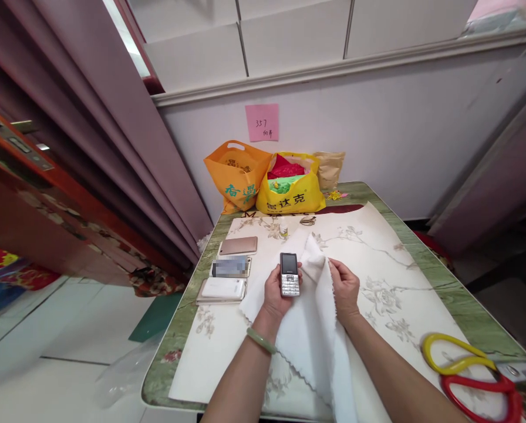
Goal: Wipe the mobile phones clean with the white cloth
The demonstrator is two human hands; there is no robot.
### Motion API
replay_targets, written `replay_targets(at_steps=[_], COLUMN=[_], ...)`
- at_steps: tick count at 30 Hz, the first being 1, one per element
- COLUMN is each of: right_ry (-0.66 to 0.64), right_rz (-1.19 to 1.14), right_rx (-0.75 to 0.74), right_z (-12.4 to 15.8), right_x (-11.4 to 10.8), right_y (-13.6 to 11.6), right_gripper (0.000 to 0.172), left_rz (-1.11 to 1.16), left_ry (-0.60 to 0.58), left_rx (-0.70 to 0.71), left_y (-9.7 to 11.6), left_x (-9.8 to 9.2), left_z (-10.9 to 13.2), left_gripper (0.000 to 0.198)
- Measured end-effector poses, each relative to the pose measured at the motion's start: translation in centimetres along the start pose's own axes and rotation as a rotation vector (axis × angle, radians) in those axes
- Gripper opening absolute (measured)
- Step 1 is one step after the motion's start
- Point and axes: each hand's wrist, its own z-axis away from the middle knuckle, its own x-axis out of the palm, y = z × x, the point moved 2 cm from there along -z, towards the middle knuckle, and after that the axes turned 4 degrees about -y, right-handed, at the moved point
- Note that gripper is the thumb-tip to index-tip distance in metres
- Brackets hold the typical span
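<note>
A silver keypad phone (290, 283) with a dark screen rests upright in my left hand (277, 292), whose fingers wrap round its sides. My right hand (344, 289) pinches the raised edge of a white cloth (304, 335) with a zigzag border, just right of the phone. The cloth hangs down from the right hand and spreads under the left wrist. Left of my hands, a rose-coloured phone (239, 245), a phone with a blurred patch (231, 267) and a white phone (223, 288) lie in a column.
An orange bag (238, 176) and a yellow bag (292, 194) stand at the table's back, beside a brown paper bag (331, 169). Large scissors with yellow and red handles (474, 376) lie at the front right. Glasses (307, 221) and a small bottle (283, 228) are behind the phone.
</note>
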Motion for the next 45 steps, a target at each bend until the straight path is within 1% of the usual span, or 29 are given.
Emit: replay_targets(at_steps=[5, 9, 11, 14, 17, 20, 23, 25, 27, 29, 30, 32, 34, 36, 37, 39, 40, 41, 42, 45], right_ry=[-0.004, 0.009, 0.021, 0.008, -0.014, -0.032, -0.054, -0.103, -0.178, -0.232, -0.231, -0.153, 0.002, 0.161, 0.216, 0.264, 0.248, 0.193, 0.096, -0.295], right_rz=[-0.048, -0.057, -0.06, -0.058, -0.039, 0.007, 0.1, 0.191, 0.281, 0.328, 0.329, 0.3, 0.259, 0.217, 0.196, 0.156, 0.144, 0.144, 0.16, 0.255], right_rx=[0.065, 0.064, 0.058, 0.043, 0.005, -0.072, -0.233, -0.365, -0.473, -0.536, -0.544, -0.52, -0.45, -0.369, -0.338, -0.305, -0.312, -0.333, -0.364, -0.473], right_z=[-0.1, -0.1, -0.1, 0.0, 0.2, 0.4, 0.5, 0.6, 0.7, 0.8, 0.9, 0.8, 0.5, 0.1, -0.2, -0.6, -0.6, -0.6, -0.4, 0.6], right_x=[0.3, 0.4, 0.4, 0.5, 0.6, 0.7, 0.7, 0.7, 0.9, 1.0, 1.0, 0.8, 0.3, -0.3, -0.6, -0.9, -0.9, -0.8, -0.5, 0.7], right_y=[0.3, 0.4, 0.5, 0.4, 0.0, -0.7, -1.6, -2.0, -2.2, -2.3, -2.3, -2.4, -2.2, -1.9, -1.8, -1.5, -1.4, -1.4, -1.5, -1.9], right_gripper=[0.034, 0.035, 0.034, 0.033, 0.032, 0.029, 0.024, 0.021, 0.022, 0.024, 0.023, 0.021, 0.019, 0.02, 0.022, 0.022, 0.021, 0.02, 0.018, 0.019], left_rz=[-0.008, -0.028, -0.051, -0.13, -0.233, -0.337, -0.419, -0.446, -0.458, -0.467, -0.469, -0.469, -0.475, -0.487, -0.495, -0.508, -0.511, -0.508, -0.496, -0.419], left_ry=[0.022, 0.034, 0.012, -0.066, -0.13, -0.13, -0.088, -0.063, -0.051, -0.05, -0.052, -0.052, -0.049, -0.041, -0.036, -0.031, -0.03, -0.03, -0.033, -0.05], left_rx=[0.01, 0.011, 0.006, 0.035, 0.061, 0.025, 0.0, 0.023, 0.065, 0.098, 0.099, 0.074, 0.034, -0.005, -0.019, -0.044, -0.052, -0.053, -0.041, 0.017], left_y=[-0.1, -0.2, -0.1, 0.0, 0.1, -0.2, -0.7, -0.9, -1.1, -1.1, -1.1, -1.1, -1.2, -1.2, -1.2, -1.2, -1.2, -1.2, -1.3, -1.3], left_x=[0.1, 0.3, 0.6, 1.3, 2.1, 2.5, 2.4, 2.3, 2.1, 2.0, 1.9, 1.6, 1.3, 1.0, 0.9, 0.8, 0.8, 0.9, 1.0, 1.4], left_z=[-0.1, 0.0, 0.2, 0.7, 1.2, 1.4, 1.3, 1.1, 0.9, 0.7, 0.7, 0.6, 0.6, 0.6, 0.6, 0.5, 0.5, 0.5, 0.4, 0.4], left_gripper=[0.037, 0.037, 0.035, 0.031, 0.035, 0.045, 0.049, 0.048, 0.045, 0.041, 0.04, 0.043, 0.048, 0.052, 0.053, 0.055, 0.055, 0.054, 0.053, 0.048])
